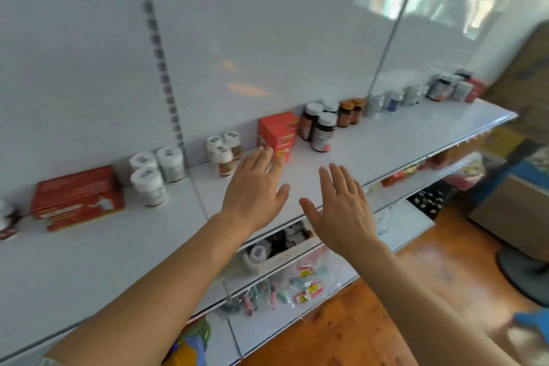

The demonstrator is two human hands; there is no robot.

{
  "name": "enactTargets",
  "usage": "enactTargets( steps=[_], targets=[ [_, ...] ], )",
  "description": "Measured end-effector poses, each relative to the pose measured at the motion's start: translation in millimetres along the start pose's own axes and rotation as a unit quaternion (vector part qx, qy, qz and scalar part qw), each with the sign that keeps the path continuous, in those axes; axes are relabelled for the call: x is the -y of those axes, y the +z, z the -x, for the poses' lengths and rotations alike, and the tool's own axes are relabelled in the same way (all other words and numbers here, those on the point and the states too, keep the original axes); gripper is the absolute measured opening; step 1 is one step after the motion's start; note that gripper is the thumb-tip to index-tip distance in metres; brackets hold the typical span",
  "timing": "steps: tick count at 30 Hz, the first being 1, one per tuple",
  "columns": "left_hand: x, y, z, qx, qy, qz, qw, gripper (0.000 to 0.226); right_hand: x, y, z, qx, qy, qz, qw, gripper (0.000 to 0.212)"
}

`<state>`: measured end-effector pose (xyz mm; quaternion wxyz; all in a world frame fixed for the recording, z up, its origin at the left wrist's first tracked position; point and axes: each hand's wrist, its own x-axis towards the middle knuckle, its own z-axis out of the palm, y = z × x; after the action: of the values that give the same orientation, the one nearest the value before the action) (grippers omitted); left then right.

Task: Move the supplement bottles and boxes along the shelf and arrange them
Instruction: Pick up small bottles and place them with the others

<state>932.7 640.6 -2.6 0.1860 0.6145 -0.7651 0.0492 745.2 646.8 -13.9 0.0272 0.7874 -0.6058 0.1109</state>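
A white shelf carries supplement goods along its back wall. My left hand hovers flat with straight fingers, its tips just in front of a small red box. My right hand is spread open above the shelf's front edge and holds nothing. Left of the red box stand three small white bottles. To its right stand dark bottles with white caps and amber bottles. Farther left stand three white-capped jars and a large red box.
More bottles and a red box crowd the shelf's far right end. Lower shelves hold a white basket and packets in bags. A wooden floor and cardboard boxes lie to the right.
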Motion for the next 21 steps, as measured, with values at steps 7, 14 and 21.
enactTargets(
  steps=[7, 14, 21],
  targets=[
    [-112, 56, -95, 0.028, 0.088, 0.023, 0.995, 0.062, -137, -12, -9, -0.001, 0.092, 0.026, 0.995, 0.080],
    [-216, 117, -208, 0.047, 0.145, 0.061, 0.986, 0.062, -269, -29, -49, -0.015, 0.169, 0.071, 0.983, 0.078],
    [-301, 161, -312, 0.064, 0.184, 0.078, 0.978, 0.060, -379, -39, -88, -0.014, 0.217, 0.068, 0.974, 0.076]
  ],
)
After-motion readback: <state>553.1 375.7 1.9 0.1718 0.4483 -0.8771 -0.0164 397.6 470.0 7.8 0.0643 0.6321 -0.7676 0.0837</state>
